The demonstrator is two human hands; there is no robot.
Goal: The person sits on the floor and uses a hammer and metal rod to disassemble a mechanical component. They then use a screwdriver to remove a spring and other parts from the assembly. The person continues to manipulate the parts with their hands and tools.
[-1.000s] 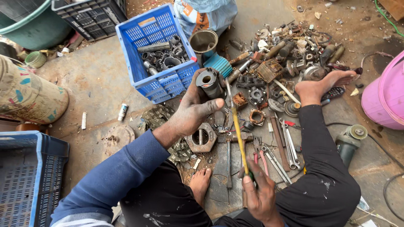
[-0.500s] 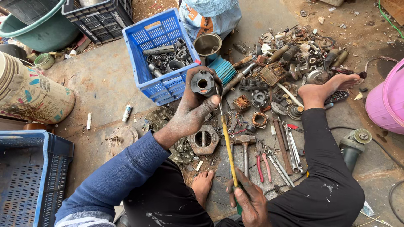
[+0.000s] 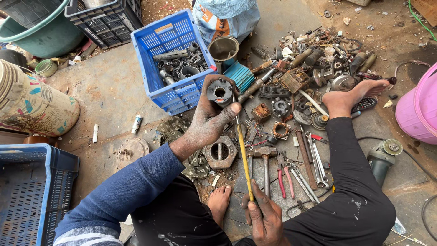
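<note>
Left hand point(image 3: 207, 123) grips a heavy-looking, greasy metal housing point(image 3: 220, 91) around its body; right hand point(image 3: 264, 216) clasps the stiff yellow-handled rod point(image 3: 243, 155) low.

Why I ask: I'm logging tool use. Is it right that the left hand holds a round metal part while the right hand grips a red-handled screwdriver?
Not quite. The head view shows the left hand holding the round metal part, but the right hand grips a yellow-handled screwdriver, not a red-handled one.
</note>
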